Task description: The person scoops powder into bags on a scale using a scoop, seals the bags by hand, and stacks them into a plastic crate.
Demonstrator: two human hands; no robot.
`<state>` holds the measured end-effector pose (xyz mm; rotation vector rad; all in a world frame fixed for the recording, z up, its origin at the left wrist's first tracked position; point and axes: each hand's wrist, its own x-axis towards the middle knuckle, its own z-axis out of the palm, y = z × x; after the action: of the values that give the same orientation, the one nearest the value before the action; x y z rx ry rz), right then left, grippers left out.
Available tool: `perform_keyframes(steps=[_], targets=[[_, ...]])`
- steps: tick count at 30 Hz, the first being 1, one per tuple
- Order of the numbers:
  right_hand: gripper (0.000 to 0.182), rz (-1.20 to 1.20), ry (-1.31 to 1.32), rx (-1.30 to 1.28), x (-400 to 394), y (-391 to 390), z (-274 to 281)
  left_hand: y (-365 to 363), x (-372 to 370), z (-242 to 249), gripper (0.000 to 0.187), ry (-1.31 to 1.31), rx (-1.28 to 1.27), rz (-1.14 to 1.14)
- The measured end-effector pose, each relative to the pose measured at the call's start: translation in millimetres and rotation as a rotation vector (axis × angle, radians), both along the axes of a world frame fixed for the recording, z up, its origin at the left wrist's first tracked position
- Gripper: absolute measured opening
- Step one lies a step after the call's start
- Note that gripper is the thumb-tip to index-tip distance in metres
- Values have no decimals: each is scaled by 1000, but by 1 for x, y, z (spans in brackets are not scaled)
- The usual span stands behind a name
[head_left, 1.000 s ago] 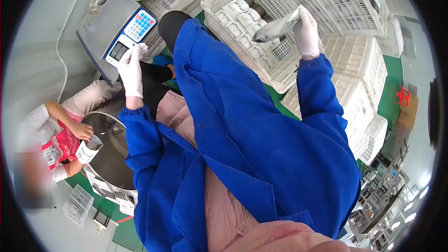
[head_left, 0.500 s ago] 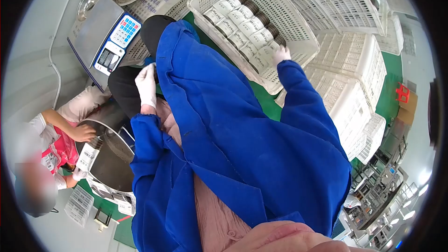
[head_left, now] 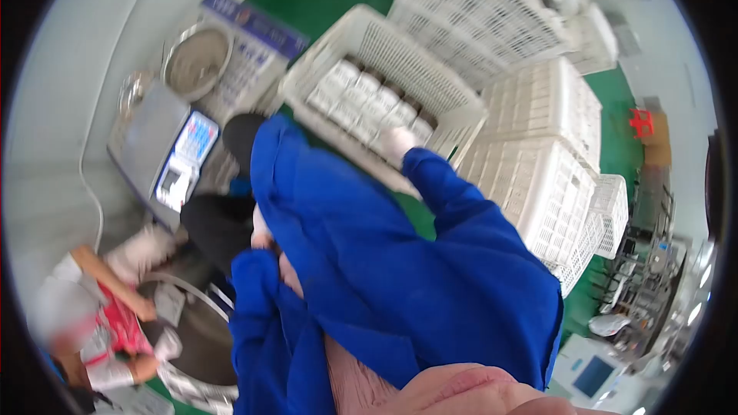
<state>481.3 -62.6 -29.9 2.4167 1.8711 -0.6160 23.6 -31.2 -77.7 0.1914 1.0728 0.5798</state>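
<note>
My right hand (head_left: 397, 142), in a pale glove, is at the near side of a white crate (head_left: 460, 111), against the white-labelled dark packs (head_left: 361, 100) lying in rows inside. Its fingers are smeared by motion, so their grip cannot be made out. My left hand (head_left: 261, 228) is low beside my lap at the edge of the blue coat (head_left: 338, 192). The coat hides most of it, including the fingers.
Left of my legs are a scale (head_left: 181, 161) and a bowl of grainy material (head_left: 197, 61). At lower left a co-worker's hands are over a large round pot (head_left: 204, 330). More white crates (head_left: 538, 107) are stacked right.
The whole view has shifted and blurred. My right hand has moved from the packs' right end toward the crate's near side. My left hand has dropped lower, mostly behind the coat.
</note>
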Motion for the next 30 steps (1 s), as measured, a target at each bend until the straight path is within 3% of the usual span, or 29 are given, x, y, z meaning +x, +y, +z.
perform_keyframes(steps=[1, 2, 4, 5, 6, 8, 9, 10, 11, 12, 16, 19, 23, 30], targets=[[26, 146, -33, 173, -2, 22, -22, -7, -2, 2, 37, 41, 2, -51], [22, -77, 190, 175, -38, 50, 69, -5, 1, 9, 37, 105, 57, -143], [19, 179, 318, 562, -97, 92, 150, 2, 3, 25, 37, 253, 203, -350], [23, 160, 516, 656, -119, 107, 174, 5, 1, 35, 36, 318, 265, -442], [23, 221, 593, 920, -152, 127, 167, 9, -3, 50, 36, 372, 325, -529], [18, 265, 701, 943, -216, 135, 198, 14, -14, 79, 35, 449, 438, -696], [18, 303, 765, 850, -245, 139, 201, 16, -22, 96, 35, 481, 492, -786], [18, 300, 817, 890, -284, 146, 170, 19, -28, 117, 35, 509, 548, -879], [16, 344, 811, 636, -310, 144, 157, 22, -36, 137, 35, 530, 598, -967], [17, 353, 825, 618, -339, 139, 121, 25, -46, 158, 35, 552, 644, -1054], [31, 341, 542, 62, -379, 76, -1, 38, -88, 244, 34, 623, 788, -1425], [31, 361, 529, -125, -367, 62, 11, 50, -119, 305, 33, 636, 865, -1669], [32, 365, 513, -142, -360, 64, 25, 60, -153, 362, 33, 623, 934, -1879], [32, 369, 486, -157, -344, 63, 46, 56, -171, 401, 33, 688, 941, -1956]])
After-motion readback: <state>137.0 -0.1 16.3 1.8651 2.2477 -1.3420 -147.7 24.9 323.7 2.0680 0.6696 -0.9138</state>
